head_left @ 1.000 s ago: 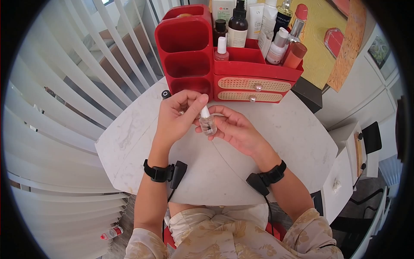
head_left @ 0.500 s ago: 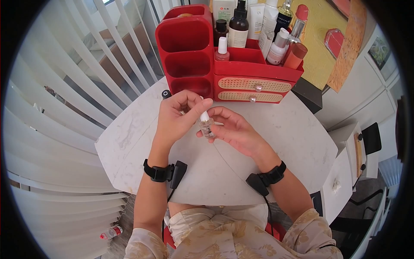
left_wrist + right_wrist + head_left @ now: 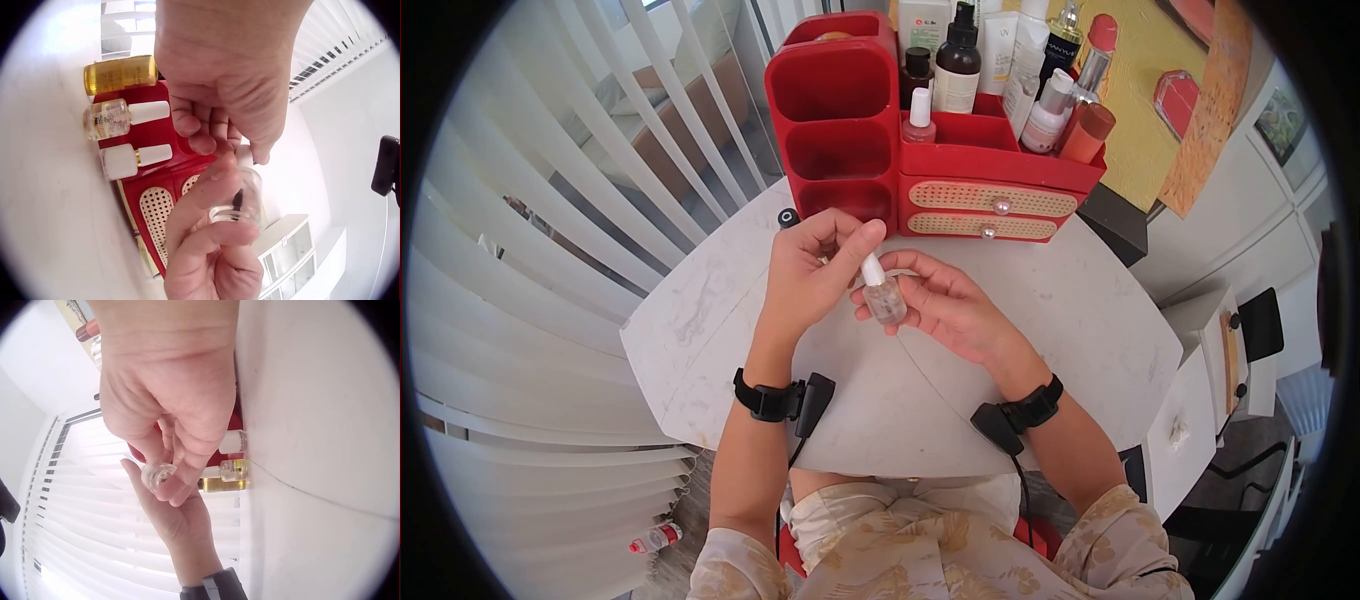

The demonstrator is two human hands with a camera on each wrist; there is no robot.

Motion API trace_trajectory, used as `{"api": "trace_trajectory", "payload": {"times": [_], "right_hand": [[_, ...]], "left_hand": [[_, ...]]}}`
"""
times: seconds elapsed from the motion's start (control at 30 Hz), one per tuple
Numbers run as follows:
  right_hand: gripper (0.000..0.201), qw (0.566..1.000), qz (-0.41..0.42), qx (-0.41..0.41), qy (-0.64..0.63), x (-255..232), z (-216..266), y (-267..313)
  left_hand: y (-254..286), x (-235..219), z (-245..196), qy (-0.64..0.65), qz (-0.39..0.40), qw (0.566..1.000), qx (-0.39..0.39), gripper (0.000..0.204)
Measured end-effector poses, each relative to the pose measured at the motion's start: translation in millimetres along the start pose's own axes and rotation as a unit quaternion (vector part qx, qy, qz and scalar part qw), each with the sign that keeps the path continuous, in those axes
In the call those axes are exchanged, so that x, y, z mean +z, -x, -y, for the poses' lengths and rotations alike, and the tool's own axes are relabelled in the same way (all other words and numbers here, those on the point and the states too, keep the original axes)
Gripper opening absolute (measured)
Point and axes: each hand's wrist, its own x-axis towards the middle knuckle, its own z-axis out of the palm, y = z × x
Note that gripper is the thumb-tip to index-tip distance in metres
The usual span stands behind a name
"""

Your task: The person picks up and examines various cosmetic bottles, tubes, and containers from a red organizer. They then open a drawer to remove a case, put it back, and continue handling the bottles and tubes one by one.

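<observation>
Between both hands, above the table, is a small clear nail polish bottle (image 3: 886,303) with a white cap (image 3: 873,269). My left hand (image 3: 810,265) pinches the cap between thumb and fingers. Fingers of my right hand (image 3: 955,310) hold the glass body from the side. In the left wrist view a dark brush (image 3: 238,200) shows inside the glass, and the bottle leans. Behind the hands on the table stand a yellow bottle (image 3: 122,75), a clear polish bottle (image 3: 107,120) with a white cap, and a white polish bottle (image 3: 119,162).
A red organizer (image 3: 1000,158) with open compartments and two woven-front drawers stands at the table's back, holding several cosmetic bottles and a pink polish bottle (image 3: 919,130). Vertical blinds (image 3: 600,120) hang at the left. The white marbled table (image 3: 1080,340) lies under the hands.
The bottle has turned in the right fingers and sits slightly lower, its dark markings no longer showing in the head view. The left thumb shifted slightly at the cap.
</observation>
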Motion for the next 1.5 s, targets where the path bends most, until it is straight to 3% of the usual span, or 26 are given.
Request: {"api": "trace_trajectory", "payload": {"times": [0.17,0.27,0.5,0.6,0.73,0.83,1.03,1.07,1.27,1.37,1.5], "right_hand": [[0.039,0.997,0.008,-0.007,0.078,4.2,1.2,3.1],[0.046,0.996,0.024,0.002,0.087,1.8,-1.8,2.8],[0.042,0.994,-0.001,-0.017,0.105,0.3,-1.9,1.0],[0.041,0.990,-0.033,-0.040,0.127,3.1,4.9,3.7],[0.041,0.968,-0.113,-0.130,0.180,14.7,26.9,7.8],[0.036,0.914,-0.127,-0.223,0.314,27.0,60.7,7.4],[0.031,0.791,-0.279,-0.308,0.448,38.0,120.5,-4.3],[0.032,0.761,-0.299,-0.298,0.492,33.0,127.4,-7.7],[0.021,0.699,-0.317,-0.251,0.590,4.0,138.3,-27.5],[0.019,0.645,-0.317,-0.232,0.656,13.0,137.0,-34.1],[0.021,0.619,-0.318,-0.213,0.686,13.6,136.4,-42.2]], "left_hand": [[-0.3,-1.0,4.9,-0.035,-0.012,0.999,0.005,0.033],[-0.1,-4.7,4.1,-0.038,-0.056,0.998,0.005,0.040],[-4.3,-20.4,-0.8,-0.036,-0.190,0.978,0.079,0.064],[-5.2,-26.0,-0.9,-0.022,-0.224,0.970,0.089,0.067],[-6.5,-32.9,0.4,0.006,-0.243,0.964,0.104,0.068],[-7.8,-34.2,2.1,0.010,-0.253,0.963,0.098,0.069],[-8.5,-36.8,0.1,0.023,-0.267,0.958,0.102,0.070],[-9.1,-38.0,2.0,0.024,-0.273,0.956,0.104,0.070],[-11.8,-42.8,7.4,0.032,-0.288,0.952,0.101,0.071],[-12.7,-43.2,9.1,0.028,-0.288,0.952,0.100,0.071],[-10.8,-44.1,7.6,0.057,-0.285,0.953,0.082,0.069]]}}
